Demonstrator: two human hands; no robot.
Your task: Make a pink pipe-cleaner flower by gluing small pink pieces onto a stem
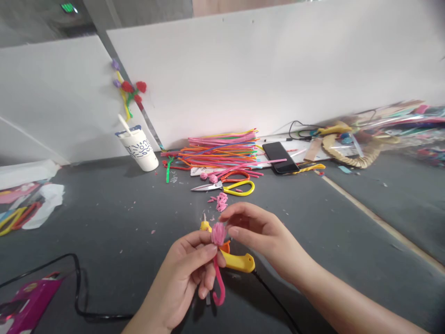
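Observation:
My left hand (189,264) pinches a pink pipe-cleaner flower (219,234) just under its rounded head. The flower's pink stem (219,283) hangs below the fingers and curls into a hook. Close to the right side of the head is my right hand (257,232), its thumb and fingers apart with nothing between them. Underneath both hands a yellow glue gun (239,262) with an orange trigger lies on the table, partly hidden. Beyond the fingertips sits a small pile of short pink pieces (221,202), and past it scissors (222,186) with red and yellow handles.
Many coloured pipe cleaners (219,150) lie stacked by the white partition (271,69). Two small pink balls (208,177) rest in front of them. A phone (279,157) is to their right, a white cup (141,150) to their left. A black cord (77,278) crosses the left side.

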